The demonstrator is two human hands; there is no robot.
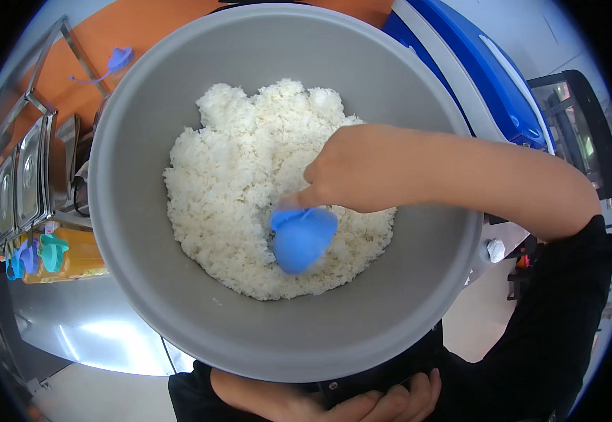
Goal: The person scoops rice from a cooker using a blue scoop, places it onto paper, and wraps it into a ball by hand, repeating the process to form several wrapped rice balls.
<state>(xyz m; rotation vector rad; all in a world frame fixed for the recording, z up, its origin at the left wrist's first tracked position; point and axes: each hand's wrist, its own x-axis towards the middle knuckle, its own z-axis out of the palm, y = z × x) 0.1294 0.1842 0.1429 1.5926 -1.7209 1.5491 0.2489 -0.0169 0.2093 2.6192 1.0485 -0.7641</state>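
Scoop (302, 239) amid rice (235, 183), pot wall (179, 309) bare

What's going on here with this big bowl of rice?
A person is working over a big grey bowl of cooked white rice. Their right hand grips a blue scoop, and its head is pushed into the rice near the middle of the heap. Their left hand sits under the bowl's near edge, close to the body; how it grips is hidden. Beyond the bowl are a blue and white cooler on the right and metal trays on the left.
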